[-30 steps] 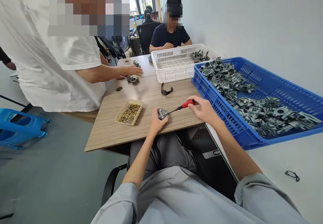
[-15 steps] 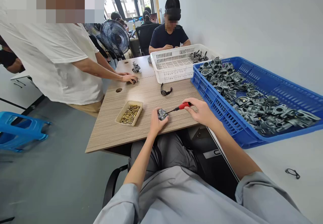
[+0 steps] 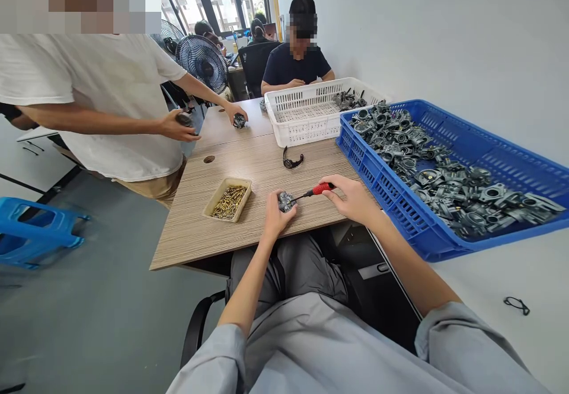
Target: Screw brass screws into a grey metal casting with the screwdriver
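Note:
Near the table's front edge, my left hand (image 3: 276,216) is closed around a grey metal part (image 3: 285,200). My right hand (image 3: 349,197) grips the red handle of a screwdriver (image 3: 322,188), whose dark shaft points left and reaches the metal part. Whether the tip sits in a screw is too small to tell. Left of my hands stands a beige tray (image 3: 243,210) holding many brass-coloured screws (image 3: 229,201).
A blue crate (image 3: 382,186) full of metal parts stands at the right, a white crate (image 3: 306,131) behind it. A black watch (image 3: 292,162) lies mid-table. One person stands at the left holding parts; another sits opposite.
The standing person has lifted a dark part off the table with one hand and reached the other to the part farther back. My hands have barely moved.

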Demonstrator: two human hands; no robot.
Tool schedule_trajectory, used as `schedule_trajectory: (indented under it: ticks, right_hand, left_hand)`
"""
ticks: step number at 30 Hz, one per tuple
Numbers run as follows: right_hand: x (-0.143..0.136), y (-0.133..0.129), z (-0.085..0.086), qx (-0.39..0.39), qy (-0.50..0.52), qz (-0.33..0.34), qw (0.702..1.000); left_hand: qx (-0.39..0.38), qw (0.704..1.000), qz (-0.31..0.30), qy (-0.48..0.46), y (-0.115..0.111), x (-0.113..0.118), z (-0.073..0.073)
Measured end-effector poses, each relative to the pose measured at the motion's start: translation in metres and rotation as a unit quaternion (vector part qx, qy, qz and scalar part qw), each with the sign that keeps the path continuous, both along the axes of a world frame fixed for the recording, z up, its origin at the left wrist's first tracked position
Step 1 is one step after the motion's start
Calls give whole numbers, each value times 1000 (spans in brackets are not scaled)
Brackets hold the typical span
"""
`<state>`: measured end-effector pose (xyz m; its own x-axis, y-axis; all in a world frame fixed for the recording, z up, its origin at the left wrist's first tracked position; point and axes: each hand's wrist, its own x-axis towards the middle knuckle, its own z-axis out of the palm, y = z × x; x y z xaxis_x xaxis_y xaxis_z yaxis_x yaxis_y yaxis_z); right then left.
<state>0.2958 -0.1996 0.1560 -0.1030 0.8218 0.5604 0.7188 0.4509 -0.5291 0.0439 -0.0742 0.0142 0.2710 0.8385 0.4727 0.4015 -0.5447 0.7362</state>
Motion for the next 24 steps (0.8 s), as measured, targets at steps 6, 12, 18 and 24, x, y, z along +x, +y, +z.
schedule_trajectory:
  ticks: [6, 12, 18, 24]
  right_hand:
    - [-20, -13, 8, -7, -52, 36, 998]
    - [-27, -15, 5, -26, -95, -31, 995]
    - [-28, -14, 3, -76, -84, -65, 991]
    - [-28, -16, 6, -109, -67, -47, 991]
  left_hand:
    - [-4, 1000, -1, 2, 0, -1, -1]
    - [5, 1000, 0, 14, -1, 0, -1]
    - [18, 1000, -1, 19, -2, 0, -1]
    - [7, 1000, -1, 18, -1, -1, -3]
